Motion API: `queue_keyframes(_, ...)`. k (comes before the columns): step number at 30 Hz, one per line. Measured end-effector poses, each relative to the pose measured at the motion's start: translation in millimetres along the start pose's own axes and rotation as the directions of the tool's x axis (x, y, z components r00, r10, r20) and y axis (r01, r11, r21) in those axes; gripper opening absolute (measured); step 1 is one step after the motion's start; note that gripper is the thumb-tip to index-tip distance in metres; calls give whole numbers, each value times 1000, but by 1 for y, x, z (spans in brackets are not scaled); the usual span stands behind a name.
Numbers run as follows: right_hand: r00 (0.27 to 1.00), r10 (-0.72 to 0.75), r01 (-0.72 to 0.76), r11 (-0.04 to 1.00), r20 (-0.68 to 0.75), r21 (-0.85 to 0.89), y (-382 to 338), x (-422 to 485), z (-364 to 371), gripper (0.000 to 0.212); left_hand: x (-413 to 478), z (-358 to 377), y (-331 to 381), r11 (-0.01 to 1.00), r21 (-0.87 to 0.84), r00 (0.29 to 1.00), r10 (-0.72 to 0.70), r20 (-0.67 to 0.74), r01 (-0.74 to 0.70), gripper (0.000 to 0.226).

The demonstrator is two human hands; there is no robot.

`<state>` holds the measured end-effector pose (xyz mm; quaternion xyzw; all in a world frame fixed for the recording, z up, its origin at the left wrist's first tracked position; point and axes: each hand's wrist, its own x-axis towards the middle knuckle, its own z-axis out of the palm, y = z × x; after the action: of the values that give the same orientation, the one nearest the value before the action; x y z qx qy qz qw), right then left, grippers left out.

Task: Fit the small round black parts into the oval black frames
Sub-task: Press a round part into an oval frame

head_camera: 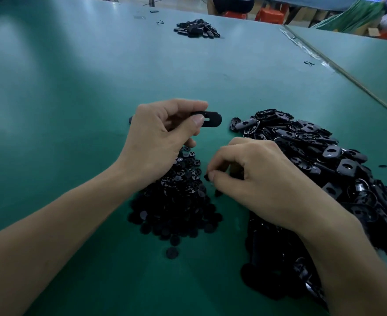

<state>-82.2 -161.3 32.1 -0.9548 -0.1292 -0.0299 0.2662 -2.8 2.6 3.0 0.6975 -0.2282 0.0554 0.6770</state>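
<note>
Oval black plastic frame (210,119) pinched between thumb and fingers of your left hand (160,137), raised above green surface (74,110). Small round black part (207,177) pinched at fingertips of your right hand (256,176), just over heap of round black parts (176,201). Heap of oval black frames (324,167) beneath your right forearm. Smaller black pile (197,28) far across surface.
</note>
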Motion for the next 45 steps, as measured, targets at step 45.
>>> queue_keyframes(45,885,185,-79,964,-427,254,4,3,-2,29,-13,11,16,998,7,993,-55,104,55,23)
